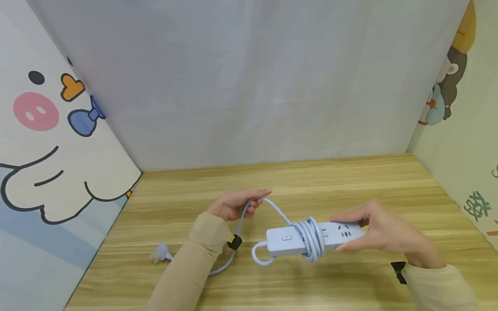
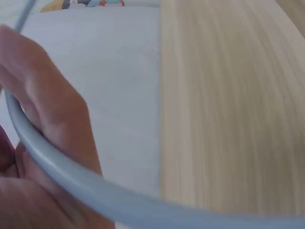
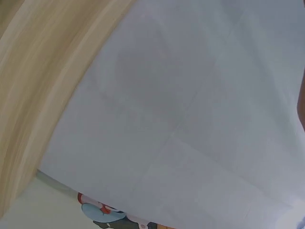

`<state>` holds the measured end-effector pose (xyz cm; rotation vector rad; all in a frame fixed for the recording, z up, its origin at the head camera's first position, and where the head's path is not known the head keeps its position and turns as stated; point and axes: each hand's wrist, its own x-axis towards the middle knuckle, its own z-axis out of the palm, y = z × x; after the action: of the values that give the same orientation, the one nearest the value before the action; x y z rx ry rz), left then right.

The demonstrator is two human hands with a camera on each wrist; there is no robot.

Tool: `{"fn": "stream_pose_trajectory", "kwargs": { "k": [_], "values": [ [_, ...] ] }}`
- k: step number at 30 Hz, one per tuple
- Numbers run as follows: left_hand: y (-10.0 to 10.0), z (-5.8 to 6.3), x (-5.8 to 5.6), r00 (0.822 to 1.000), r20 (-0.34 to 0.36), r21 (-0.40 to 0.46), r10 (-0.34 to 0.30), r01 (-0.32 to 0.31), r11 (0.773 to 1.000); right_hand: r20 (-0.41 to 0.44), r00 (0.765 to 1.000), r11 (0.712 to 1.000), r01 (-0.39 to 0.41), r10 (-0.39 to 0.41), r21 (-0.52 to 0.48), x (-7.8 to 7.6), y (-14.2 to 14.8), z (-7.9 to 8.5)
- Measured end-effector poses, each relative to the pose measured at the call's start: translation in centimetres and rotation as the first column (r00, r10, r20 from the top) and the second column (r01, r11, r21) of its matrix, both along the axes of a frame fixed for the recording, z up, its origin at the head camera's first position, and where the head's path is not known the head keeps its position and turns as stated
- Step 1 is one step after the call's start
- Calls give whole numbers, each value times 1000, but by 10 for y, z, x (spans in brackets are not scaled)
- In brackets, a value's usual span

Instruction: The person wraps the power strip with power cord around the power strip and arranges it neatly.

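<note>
My right hand [image 1: 389,231] grips the right end of a white power strip [image 1: 278,242], thumb on the near side and fingers on the far side. Several turns of its pale power cord [image 1: 311,239] are wound around the strip's middle. From those turns the cord runs left to my left hand [image 1: 236,204], which holds it with curled fingers and an extended thumb. In the left wrist view the cord [image 2: 90,186] passes across the palm. The clear-looking plug [image 1: 161,252] lies left of my left forearm. In the right wrist view only an edge of skin shows.
Beneath the hands is a wood-grain table [image 1: 186,185]. A pale grey curtain [image 1: 249,86] hangs behind it. Cartoon-printed panels stand at the left [image 1: 35,164] and right [image 1: 455,151]. A small black piece [image 1: 234,242] sits by the left cuff.
</note>
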<state>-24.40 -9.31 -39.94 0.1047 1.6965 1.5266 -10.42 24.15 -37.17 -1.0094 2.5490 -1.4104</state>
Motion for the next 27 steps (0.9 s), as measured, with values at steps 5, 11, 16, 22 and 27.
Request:
{"fn": "stream_pose_trajectory", "kwargs": {
  "k": [5, 11, 16, 22, 27],
  "values": [
    [7, 11, 3, 999, 15, 88, -40, 38, 995, -49, 999, 985, -5, 14, 172, -4, -12, -7],
    [16, 28, 15, 993, -59, 100, -101, 107, 989, -74, 995, 950, 83, -63, 301, -8, -20, -9],
    [27, 43, 29, 988, -91, 115, -121, 131, 985, -75, 989, 923, 147, -129, 356, -9, -23, -9],
    [35, 49, 47, 991, -111, 152, -80, 97, 984, -147, 962, 876, 272, -232, 398, -10, -25, -8],
    [36, 48, 61, 995, -98, 214, -20, 41, 976, -224, 940, 865, 329, -259, 379, -12, -24, -8]
  ]
}}
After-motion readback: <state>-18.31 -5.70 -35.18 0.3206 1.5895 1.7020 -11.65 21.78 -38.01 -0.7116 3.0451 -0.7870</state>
